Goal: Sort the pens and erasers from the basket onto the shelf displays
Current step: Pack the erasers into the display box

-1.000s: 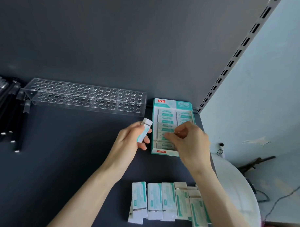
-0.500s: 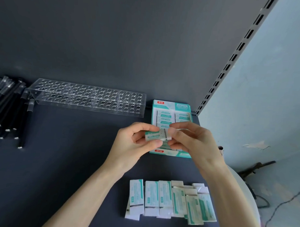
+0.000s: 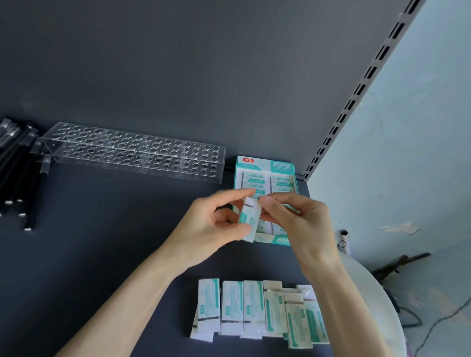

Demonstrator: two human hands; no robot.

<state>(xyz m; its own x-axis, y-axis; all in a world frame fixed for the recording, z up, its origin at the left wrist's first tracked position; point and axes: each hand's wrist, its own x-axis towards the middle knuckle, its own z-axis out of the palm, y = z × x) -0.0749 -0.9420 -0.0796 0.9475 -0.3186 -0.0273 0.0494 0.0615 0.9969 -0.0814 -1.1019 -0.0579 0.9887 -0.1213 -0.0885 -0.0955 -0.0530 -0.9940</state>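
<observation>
Holding one eraser (image 3: 250, 219) in both hands over the eraser box (image 3: 256, 163)

Left hand (image 3: 208, 230) grips the eraser between forefinger on its top end and thumb on its lower end, other fingers loosely curled behind. Right hand (image 3: 302, 226) pinches the eraser's upper right edge with thumb and fingers (image 3: 268, 203), remaining fingers bent. Eraser is white with a teal printed sleeve, standing nearly on end, tilted a little, up in the air, in front of the lower half of the box. Cannot tell whether it touches the box.

Box is teal and white, lying flat on the dark shelf (image 3: 106, 254) at the back right corner, with wrapped erasers packed inside in two columns. Its front part is hidden by the hands.

Loose erasers (image 3: 251, 309) lie in a row on the shelf near the front edge, below the hands, side by side, those on the right overlapping. Some show teal sleeves, some plain pale faces.

Clear plastic pen rack (image 3: 133, 153) with rows of round holes stands against the back panel (image 3: 180, 56), left of the box, no pens in it. Black pens (image 3: 13, 176) lie in a pile at the far left of the shelf, just beside the rack's left end.

Slotted metal upright (image 3: 366, 76) runs along the shelf's right side. Pale blue wall (image 3: 431, 131) beyond it. White round object (image 3: 371, 303) under the right forearm, kind unclear.
</observation>
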